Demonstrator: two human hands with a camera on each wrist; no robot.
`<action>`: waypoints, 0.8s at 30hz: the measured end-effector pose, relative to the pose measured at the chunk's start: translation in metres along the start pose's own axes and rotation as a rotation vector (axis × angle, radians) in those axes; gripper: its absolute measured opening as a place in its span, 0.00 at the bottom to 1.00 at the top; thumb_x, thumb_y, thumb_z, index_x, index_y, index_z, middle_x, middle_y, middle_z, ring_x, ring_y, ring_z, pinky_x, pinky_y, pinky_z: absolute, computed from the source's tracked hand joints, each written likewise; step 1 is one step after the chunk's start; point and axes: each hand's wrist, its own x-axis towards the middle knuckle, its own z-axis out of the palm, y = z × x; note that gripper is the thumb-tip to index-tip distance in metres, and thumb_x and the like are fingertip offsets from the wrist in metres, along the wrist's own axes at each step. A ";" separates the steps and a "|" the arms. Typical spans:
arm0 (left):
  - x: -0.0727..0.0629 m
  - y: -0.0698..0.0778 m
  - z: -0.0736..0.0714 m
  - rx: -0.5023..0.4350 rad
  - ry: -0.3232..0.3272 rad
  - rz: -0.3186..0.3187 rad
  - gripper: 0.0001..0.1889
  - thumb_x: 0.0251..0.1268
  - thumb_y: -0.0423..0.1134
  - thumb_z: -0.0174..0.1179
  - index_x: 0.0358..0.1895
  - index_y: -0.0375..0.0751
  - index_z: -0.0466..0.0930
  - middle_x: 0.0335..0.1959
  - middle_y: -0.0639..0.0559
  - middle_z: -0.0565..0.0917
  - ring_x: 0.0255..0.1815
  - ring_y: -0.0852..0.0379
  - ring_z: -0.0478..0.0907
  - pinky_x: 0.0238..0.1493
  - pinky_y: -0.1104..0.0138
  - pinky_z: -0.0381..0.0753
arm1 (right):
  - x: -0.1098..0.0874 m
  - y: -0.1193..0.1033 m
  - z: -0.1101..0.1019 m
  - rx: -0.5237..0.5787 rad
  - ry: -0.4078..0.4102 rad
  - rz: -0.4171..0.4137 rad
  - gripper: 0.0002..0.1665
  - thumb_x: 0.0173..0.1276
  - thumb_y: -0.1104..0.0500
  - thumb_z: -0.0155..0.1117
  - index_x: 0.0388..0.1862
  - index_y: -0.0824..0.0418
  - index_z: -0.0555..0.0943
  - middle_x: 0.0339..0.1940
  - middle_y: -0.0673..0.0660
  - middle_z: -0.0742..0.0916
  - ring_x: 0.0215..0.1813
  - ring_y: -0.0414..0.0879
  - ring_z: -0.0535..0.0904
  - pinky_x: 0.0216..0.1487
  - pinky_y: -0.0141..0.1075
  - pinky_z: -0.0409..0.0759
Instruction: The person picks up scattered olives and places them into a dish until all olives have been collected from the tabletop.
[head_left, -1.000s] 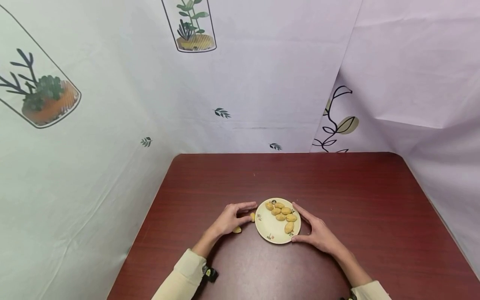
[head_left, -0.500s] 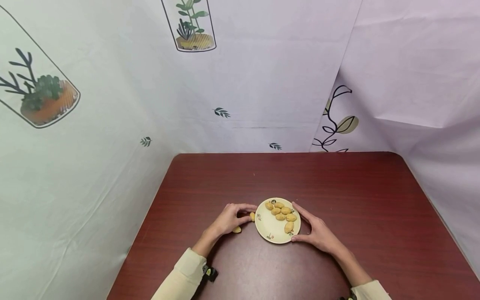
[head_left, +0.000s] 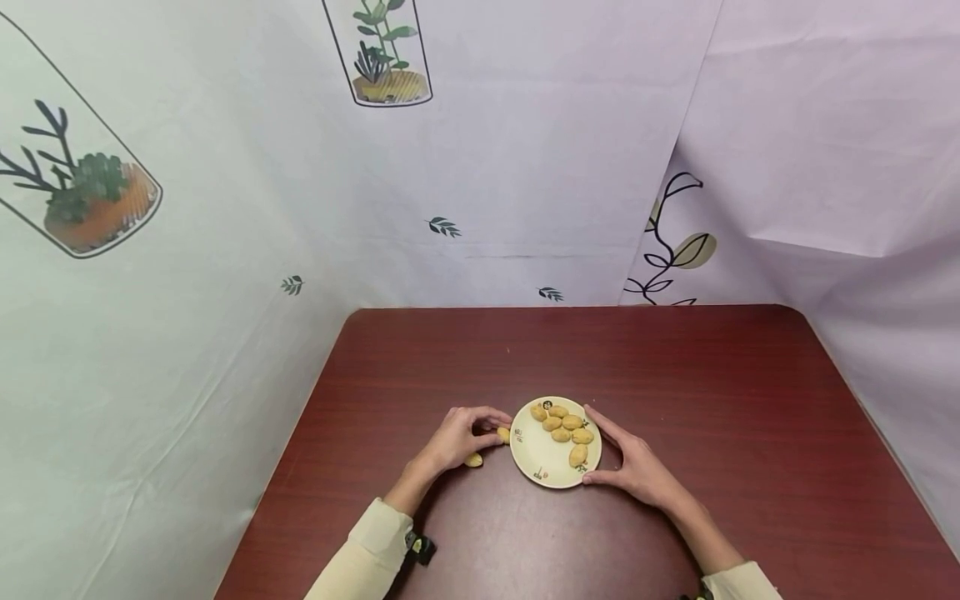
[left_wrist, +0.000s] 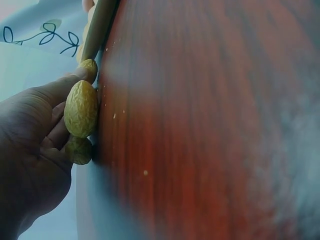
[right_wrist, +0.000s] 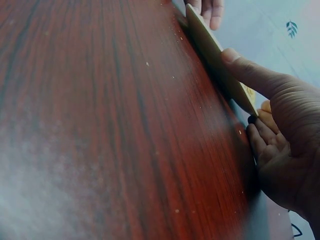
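A round cream plate [head_left: 543, 467] with small printed designs holds several yellow, wrinkled dried fruits [head_left: 572, 422], mostly toward its far and right sides. At its left rim my left hand [head_left: 456, 440] pinches one dried fruit [left_wrist: 90, 69] between thumb and fingers. Under that palm, a larger dried fruit [left_wrist: 81, 109] and a darker one [left_wrist: 79, 150] show in the left wrist view; the head view shows only one of these, peeking out near the wrist. My right hand [head_left: 637, 468] holds the plate's right side, thumb at the near rim and fingers at the far rim.
The dark red wooden table [head_left: 675, 367] extends around the plate, with tiny crumbs on its surface. Pale printed cloth [head_left: 487, 167] hangs behind and along both sides. Cream sleeves [head_left: 367, 546] and a black wrist device [head_left: 420, 546] lie near the table's front.
The left fingers have closed in around the dried fruit beside the plate, which has shifted very slightly left. The right hand and plate have kept their place.
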 end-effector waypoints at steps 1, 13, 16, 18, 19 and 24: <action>0.000 -0.001 0.000 -0.008 0.005 0.002 0.13 0.68 0.34 0.74 0.54 0.45 0.90 0.47 0.59 0.92 0.48 0.62 0.89 0.53 0.66 0.87 | 0.000 0.000 0.000 0.001 0.002 -0.001 0.66 0.52 0.46 0.89 0.85 0.60 0.63 0.82 0.61 0.72 0.78 0.62 0.68 0.71 0.15 0.53; 0.002 -0.001 -0.007 -0.104 0.089 0.031 0.13 0.65 0.31 0.75 0.52 0.40 0.90 0.45 0.52 0.93 0.45 0.58 0.90 0.48 0.67 0.89 | 0.000 0.000 -0.001 0.009 -0.004 0.005 0.67 0.52 0.46 0.89 0.85 0.61 0.63 0.82 0.61 0.71 0.79 0.62 0.67 0.71 0.15 0.52; 0.003 0.002 -0.009 -0.095 0.109 0.021 0.13 0.65 0.33 0.75 0.51 0.42 0.90 0.44 0.54 0.93 0.45 0.60 0.90 0.48 0.67 0.88 | 0.000 -0.001 -0.001 0.008 -0.007 0.009 0.67 0.53 0.46 0.89 0.85 0.60 0.63 0.82 0.61 0.71 0.79 0.62 0.67 0.71 0.15 0.52; 0.004 0.004 -0.009 -0.098 0.116 0.020 0.13 0.65 0.33 0.75 0.51 0.43 0.91 0.45 0.54 0.93 0.45 0.61 0.90 0.48 0.67 0.89 | 0.000 -0.001 -0.001 0.012 -0.008 0.012 0.67 0.53 0.46 0.89 0.85 0.60 0.63 0.82 0.61 0.71 0.79 0.62 0.67 0.71 0.15 0.52; 0.004 0.004 -0.008 -0.102 0.120 0.024 0.13 0.65 0.33 0.75 0.51 0.42 0.91 0.45 0.54 0.93 0.46 0.61 0.90 0.48 0.67 0.89 | 0.000 -0.001 -0.001 0.014 -0.009 0.013 0.67 0.52 0.46 0.89 0.86 0.60 0.63 0.82 0.61 0.71 0.79 0.62 0.67 0.71 0.15 0.52; 0.008 0.009 -0.004 -0.130 0.127 0.040 0.13 0.64 0.32 0.76 0.52 0.40 0.91 0.46 0.52 0.93 0.46 0.60 0.90 0.48 0.66 0.89 | 0.000 -0.001 -0.001 0.011 -0.008 0.013 0.67 0.52 0.46 0.89 0.85 0.60 0.63 0.82 0.61 0.71 0.79 0.62 0.67 0.71 0.15 0.52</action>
